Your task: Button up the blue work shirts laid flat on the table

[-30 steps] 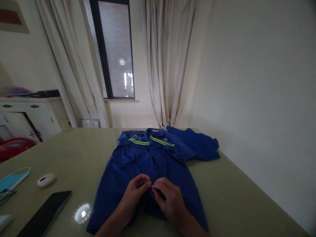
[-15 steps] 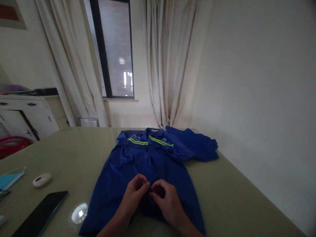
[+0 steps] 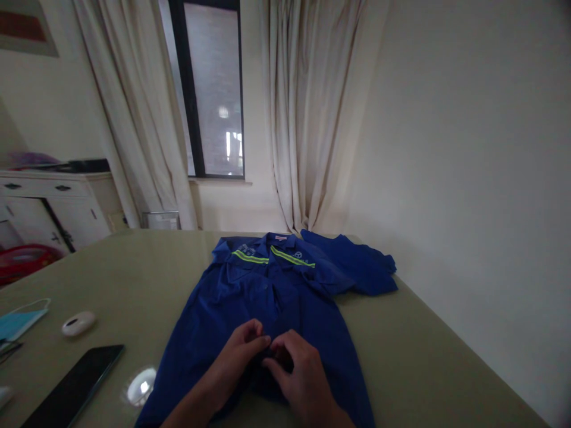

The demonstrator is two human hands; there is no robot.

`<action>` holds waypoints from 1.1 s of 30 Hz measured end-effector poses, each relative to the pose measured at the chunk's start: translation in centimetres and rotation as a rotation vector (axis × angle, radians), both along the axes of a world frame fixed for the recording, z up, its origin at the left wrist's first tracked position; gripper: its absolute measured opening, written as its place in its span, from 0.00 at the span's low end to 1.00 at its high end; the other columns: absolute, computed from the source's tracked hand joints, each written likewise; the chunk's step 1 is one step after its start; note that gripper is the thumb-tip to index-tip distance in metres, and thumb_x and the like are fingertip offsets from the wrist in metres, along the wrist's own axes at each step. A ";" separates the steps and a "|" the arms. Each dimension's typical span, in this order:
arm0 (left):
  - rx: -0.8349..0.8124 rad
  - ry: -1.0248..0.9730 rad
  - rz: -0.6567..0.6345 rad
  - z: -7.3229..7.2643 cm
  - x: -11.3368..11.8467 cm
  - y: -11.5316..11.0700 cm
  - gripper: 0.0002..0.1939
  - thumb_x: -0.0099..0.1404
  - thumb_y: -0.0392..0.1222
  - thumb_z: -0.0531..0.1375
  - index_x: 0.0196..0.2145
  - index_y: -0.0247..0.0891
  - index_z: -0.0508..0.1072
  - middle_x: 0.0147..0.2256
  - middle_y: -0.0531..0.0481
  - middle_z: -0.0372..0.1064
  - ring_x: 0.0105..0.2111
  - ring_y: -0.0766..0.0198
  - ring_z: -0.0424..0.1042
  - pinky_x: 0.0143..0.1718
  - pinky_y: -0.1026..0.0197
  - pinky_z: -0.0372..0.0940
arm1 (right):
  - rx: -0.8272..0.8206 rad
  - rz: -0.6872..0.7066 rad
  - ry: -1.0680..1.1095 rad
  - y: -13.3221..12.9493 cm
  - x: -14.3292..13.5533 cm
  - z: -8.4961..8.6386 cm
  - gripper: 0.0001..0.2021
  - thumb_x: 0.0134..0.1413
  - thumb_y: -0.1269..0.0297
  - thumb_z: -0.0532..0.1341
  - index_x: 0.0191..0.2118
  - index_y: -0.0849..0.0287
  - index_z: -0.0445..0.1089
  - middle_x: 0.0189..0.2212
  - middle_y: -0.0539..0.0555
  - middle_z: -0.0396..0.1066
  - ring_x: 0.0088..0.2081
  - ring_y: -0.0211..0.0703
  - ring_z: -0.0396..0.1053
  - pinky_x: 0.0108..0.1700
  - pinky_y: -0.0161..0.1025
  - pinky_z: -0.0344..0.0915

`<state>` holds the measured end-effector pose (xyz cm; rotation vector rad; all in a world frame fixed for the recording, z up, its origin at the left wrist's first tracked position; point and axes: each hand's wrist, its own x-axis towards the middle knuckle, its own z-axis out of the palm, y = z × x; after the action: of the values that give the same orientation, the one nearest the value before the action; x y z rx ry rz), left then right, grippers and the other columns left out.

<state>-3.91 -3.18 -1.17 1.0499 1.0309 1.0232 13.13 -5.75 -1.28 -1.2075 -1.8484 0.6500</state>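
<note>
A dark blue work shirt (image 3: 214,321) with yellow-green stripes lies face up on the table, its collar pointing away from me. Both of my hands are at the lower part of its front opening. Thumb and fingers of my left hand (image 3: 236,359) pinch one front edge. Close beside it, my right hand (image 3: 301,368) has its fingers curled and pinched on the other edge. The fingertips of the two hands nearly meet. Whatever small part of the cloth or button sits between them is hidden. One button shows higher up the front.
On the left of the table (image 3: 147,273) lie a black phone (image 3: 74,386), a white oval case (image 3: 79,323), a blue face mask (image 3: 22,323) and a shiny round object (image 3: 141,386). More blue cloth (image 3: 357,261) lies at the back right, near the wall.
My hands have drawn slightly closer together, the right fingertips shifting left toward the left thumb. The cloth edges at the front have moved a little with them. The view has shifted slightly.
</note>
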 end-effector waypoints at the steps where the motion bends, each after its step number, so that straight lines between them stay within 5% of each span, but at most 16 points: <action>1: -0.025 -0.038 0.018 -0.1 0.4 -0.1 0.20 0.51 0.49 0.70 0.28 0.42 0.62 0.25 0.59 0.63 0.27 0.67 0.65 0.30 0.67 0.57 | 0.035 -0.007 -0.033 -0.1 -0.1 -0.1 0.08 0.51 0.75 0.67 0.36 0.55 0.72 0.31 0.49 0.72 0.33 0.41 0.70 0.36 0.36 0.63; 8: -0.162 -0.186 0.106 -0.2 1.0 -0.5 0.20 0.48 0.44 0.70 0.26 0.42 0.60 0.21 0.62 0.59 0.23 0.70 0.61 0.26 0.67 0.57 | 0.122 -0.012 -0.074 -0.1 -0.8 -0.3 0.09 0.56 0.78 0.64 0.35 0.54 0.72 0.35 0.51 0.71 0.37 0.43 0.71 0.41 0.36 0.65; 15: -0.132 -0.128 0.122 -0.7 0.8 0.3 0.18 0.52 0.45 0.69 0.28 0.42 0.60 0.23 0.62 0.61 0.24 0.69 0.63 0.27 0.67 0.59 | -0.062 -0.121 0.046 0.9 -1.6 -0.1 0.12 0.48 0.80 0.66 0.34 0.55 0.69 0.30 0.47 0.69 0.31 0.40 0.68 0.35 0.34 0.61; 19: 0.145 0.129 0.015 -0.8 -0.2 0.3 0.16 0.57 0.50 0.68 0.31 0.41 0.66 0.26 0.58 0.67 0.28 0.66 0.68 0.31 0.65 0.63 | -0.039 -0.068 -0.078 0.4 0.0 0.4 0.14 0.49 0.80 0.63 0.40 0.55 0.71 0.37 0.50 0.72 0.39 0.43 0.71 0.42 0.35 0.64; 22: 0.379 0.443 -0.092 -1.6 -3.2 -1.7 0.17 0.60 0.49 0.67 0.46 0.43 0.74 0.42 0.50 0.76 0.43 0.58 0.74 0.47 0.58 0.68 | -0.047 -0.007 -0.279 -1.3 2.5 0.3 0.21 0.48 0.76 0.65 0.48 0.52 0.72 0.46 0.52 0.73 0.49 0.49 0.70 0.51 0.40 0.64; 24: 0.498 0.671 -0.112 -2.5 -5.8 -3.8 0.25 0.57 0.45 0.70 0.52 0.49 0.74 0.54 0.48 0.73 0.54 0.53 0.71 0.57 0.54 0.64 | -0.059 -0.014 -0.394 -2.7 4.4 0.0 0.20 0.49 0.72 0.66 0.49 0.51 0.73 0.48 0.53 0.73 0.50 0.52 0.69 0.54 0.43 0.63; 28: 0.641 0.981 -0.037 -3.8 -9.6 -6.8 0.11 0.66 0.44 0.64 0.46 0.54 0.79 0.49 0.51 0.76 0.50 0.55 0.73 0.55 0.55 0.66 | -0.036 -0.097 -0.542 -4.5 6.7 -0.4 0.11 0.61 0.74 0.56 0.41 0.54 0.75 0.44 0.55 0.74 0.47 0.50 0.71 0.50 0.43 0.64; 33: 0.771 1.127 -0.110 -2.2 -10.5 -8.5 0.12 0.70 0.41 0.60 0.46 0.56 0.79 0.41 0.52 0.77 0.42 0.60 0.75 0.46 0.62 0.68 | -0.056 -0.065 -0.597 -5.7 8.4 0.5 0.11 0.61 0.75 0.55 0.39 0.54 0.73 0.39 0.53 0.76 0.42 0.47 0.72 0.45 0.40 0.63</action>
<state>-14.45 -11.64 -3.32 2.4445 1.4434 0.6923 21.56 -11.41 -0.75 -1.6149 -2.2680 0.3207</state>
